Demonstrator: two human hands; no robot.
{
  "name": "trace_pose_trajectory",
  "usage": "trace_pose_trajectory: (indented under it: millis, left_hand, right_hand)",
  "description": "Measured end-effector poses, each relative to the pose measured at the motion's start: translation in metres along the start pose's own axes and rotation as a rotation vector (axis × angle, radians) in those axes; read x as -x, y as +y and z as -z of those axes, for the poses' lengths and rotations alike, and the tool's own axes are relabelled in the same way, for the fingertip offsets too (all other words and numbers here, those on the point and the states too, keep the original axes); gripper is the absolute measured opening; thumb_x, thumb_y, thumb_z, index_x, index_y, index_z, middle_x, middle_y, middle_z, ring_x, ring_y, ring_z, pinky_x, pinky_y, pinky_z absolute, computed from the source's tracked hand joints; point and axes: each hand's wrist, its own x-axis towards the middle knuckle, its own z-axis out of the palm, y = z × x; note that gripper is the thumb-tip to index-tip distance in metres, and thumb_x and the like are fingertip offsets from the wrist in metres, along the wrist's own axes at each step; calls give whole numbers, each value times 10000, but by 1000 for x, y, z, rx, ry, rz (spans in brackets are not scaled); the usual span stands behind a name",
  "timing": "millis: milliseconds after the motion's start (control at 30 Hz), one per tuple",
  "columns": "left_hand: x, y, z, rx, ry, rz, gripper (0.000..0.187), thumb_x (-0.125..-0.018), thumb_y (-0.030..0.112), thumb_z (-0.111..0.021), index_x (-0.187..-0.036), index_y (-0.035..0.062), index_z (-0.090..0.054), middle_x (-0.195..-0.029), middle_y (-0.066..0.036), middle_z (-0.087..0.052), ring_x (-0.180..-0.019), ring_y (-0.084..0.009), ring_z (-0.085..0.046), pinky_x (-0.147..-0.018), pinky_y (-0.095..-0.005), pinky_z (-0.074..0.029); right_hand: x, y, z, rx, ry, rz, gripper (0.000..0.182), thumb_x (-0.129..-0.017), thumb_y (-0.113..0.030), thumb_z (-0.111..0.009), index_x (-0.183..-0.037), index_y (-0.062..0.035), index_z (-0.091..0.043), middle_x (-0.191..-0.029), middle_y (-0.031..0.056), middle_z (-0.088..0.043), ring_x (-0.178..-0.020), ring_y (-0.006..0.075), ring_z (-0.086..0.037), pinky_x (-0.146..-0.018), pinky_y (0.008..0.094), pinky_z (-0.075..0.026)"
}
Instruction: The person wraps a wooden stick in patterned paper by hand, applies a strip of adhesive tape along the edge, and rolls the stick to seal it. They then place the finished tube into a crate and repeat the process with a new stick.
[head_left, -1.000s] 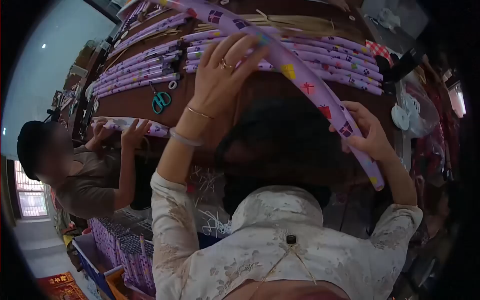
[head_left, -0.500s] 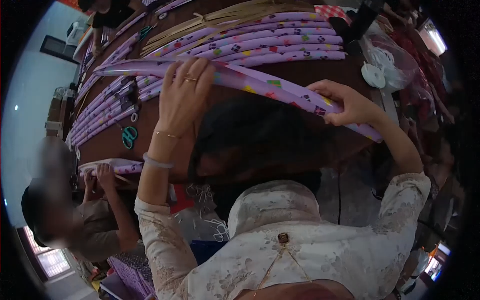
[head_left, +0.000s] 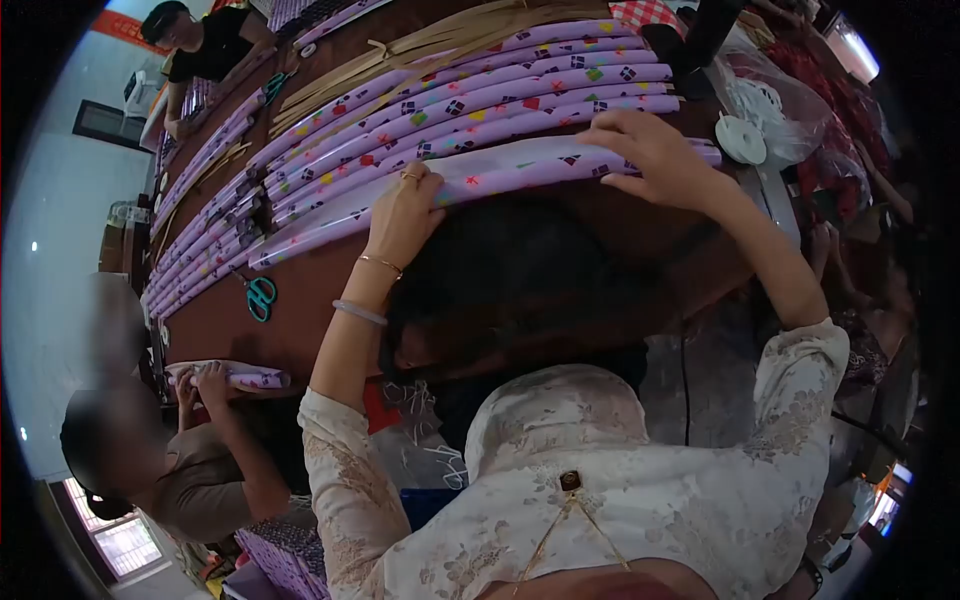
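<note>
A long roll of purple wrapping paper point(head_left: 520, 177) printed with small coloured gift motifs lies across the table in front of me, a pale strip of its sheet showing along the far side. My left hand point(head_left: 406, 212) is closed on the roll left of its middle, thumb on the near side. Toward the right end, my right hand point(head_left: 655, 165) is open over the roll, with fingers stretched past the far side and thumb apart on the near side. Several finished-looking purple rolls point(head_left: 540, 82) lie side by side just beyond it.
Brown flat strips point(head_left: 400, 62) rest across the far rolls. Teal-handled scissors point(head_left: 260, 298) lie on the dark table point(head_left: 310, 310) at left. A white tape spool point(head_left: 740, 140) sits at right. One person point(head_left: 215, 460) handles a roll at lower left; another person point(head_left: 212, 45) is at the far left.
The roll has come down from above the table to lie beside the other rolls. My left hand has lowered with it; my right hand has moved up and its fingers have spread.
</note>
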Motion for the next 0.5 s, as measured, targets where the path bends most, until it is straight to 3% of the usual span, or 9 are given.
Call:
trace_pose_trajectory:
  millis: [33,100,133,167,233,367,433,500]
  left_hand:
    - [1,-3,-5,40,-45,64,413,-635,69,-701,-1011,76,-530,-1056,-92,-487,-893,-314,-550,-713,-401,-474]
    - [-4,-15,-16,40,-39,29,380,-642,89,-694,-985,78,-531,-1033,-94,-491,-839,-314,-565,-682,-408,-474]
    - [-8,-18,-17,36,-30,-8,349,-648,109,-687,-959,81,-532,-1011,-97,-495,-784,-315,-581,-650,-415,-475]
    - [-11,-20,-19,50,-63,10,353,-634,125,-694,-947,79,-538,-997,-101,-518,-793,-318,-582,-654,-411,-480]
    - [-11,-28,-27,51,-56,-11,354,-628,138,-698,-941,82,-543,-1000,-101,-527,-794,-318,-583,-661,-409,-481]
    - [-15,-35,-33,55,-113,2,344,-616,180,-707,-919,97,-567,-995,-91,-577,-809,-299,-593,-695,-397,-482]
    - [-14,-32,-32,63,-126,4,335,-619,184,-707,-915,99,-575,-987,-87,-588,-813,-291,-596,-702,-394,-481]
    - [-12,-30,-32,34,-144,44,339,-622,208,-713,-920,100,-594,-950,-80,-603,-833,-276,-597,-723,-381,-480]
  right_hand:
    - [2,-7,-8,-79,0,-11,380,-745,-114,-640,-1107,-111,-527,-1052,86,-533,-998,259,-531,-830,354,-435]
    - [4,-9,-30,-59,14,26,319,-761,-123,-629,-1066,-89,-542,-1065,79,-525,-985,268,-527,-832,361,-434]
    - [4,-8,-45,-49,71,-53,272,-783,-145,-614,-1038,-73,-551,-1056,78,-523,-962,273,-530,-825,376,-436]
    - [8,-2,-56,-45,70,-62,272,-783,-145,-614,-1038,-73,-551,-1056,78,-523,-962,273,-530,-825,376,-436]
    - [14,8,-72,-25,51,-295,300,-781,-195,-625,-1039,-63,-548,-1033,91,-528,-951,291,-530,-820,386,-433]
    - [34,36,-76,166,-26,-296,362,-757,-244,-651,-1042,-51,-539,-1031,109,-527,-955,314,-526,-816,397,-429]
    - [35,38,-71,70,-164,-461,397,-732,-273,-670,-1028,-45,-535,-1033,127,-523,-960,333,-520,-812,403,-425]
    - [37,42,-71,11,-167,-506,377,-730,-256,-670,-1005,-38,-532,-1027,137,-521,-964,341,-517,-813,407,-422]
